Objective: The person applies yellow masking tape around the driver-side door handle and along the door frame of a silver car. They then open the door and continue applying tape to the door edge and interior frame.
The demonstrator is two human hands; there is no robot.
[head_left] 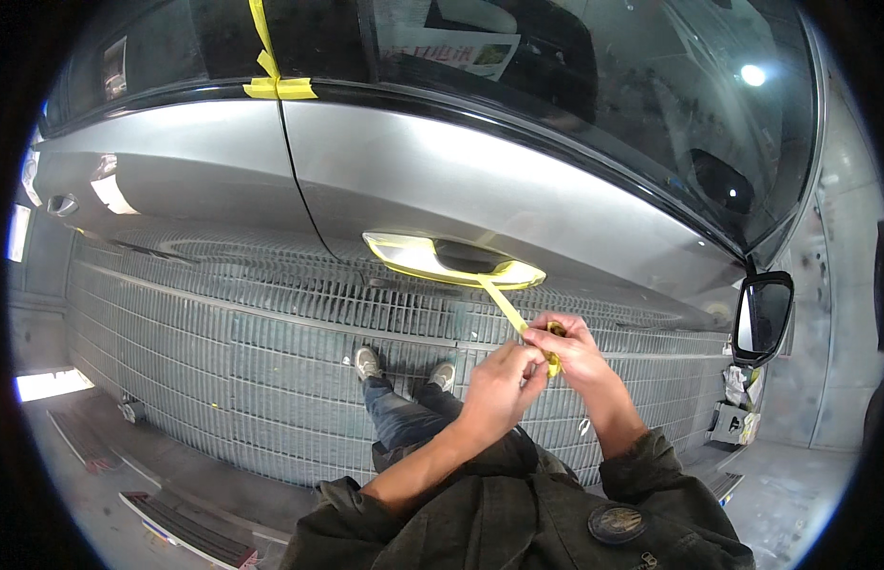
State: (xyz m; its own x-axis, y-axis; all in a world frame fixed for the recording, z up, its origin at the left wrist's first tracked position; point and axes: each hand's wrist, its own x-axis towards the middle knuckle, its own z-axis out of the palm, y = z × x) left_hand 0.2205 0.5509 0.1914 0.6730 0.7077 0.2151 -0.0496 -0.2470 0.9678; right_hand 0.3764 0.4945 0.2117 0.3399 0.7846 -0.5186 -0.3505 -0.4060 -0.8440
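Observation:
In front of the silver car door (413, 157), my two hands are close together. My right hand (583, 359) is closed around a roll of yellow masking tape (554, 365), part of which the fingers hide. From it a taut strip of tape (502, 302) slants up to the lower edge of the door handle (404, 251). Yellow tape also outlines this handle and its recess. My left hand (502, 385) has its fingers pinched together against the roll; exactly which part of the tape they grip is hard to see.
More yellow tape (281, 88) crosses the window trim at the door seam. A side mirror (765, 316) juts out on the right. Underfoot lies a metal grating floor (271, 380). Another door handle (62, 204) is at far left, and a box (734, 423) stands at right.

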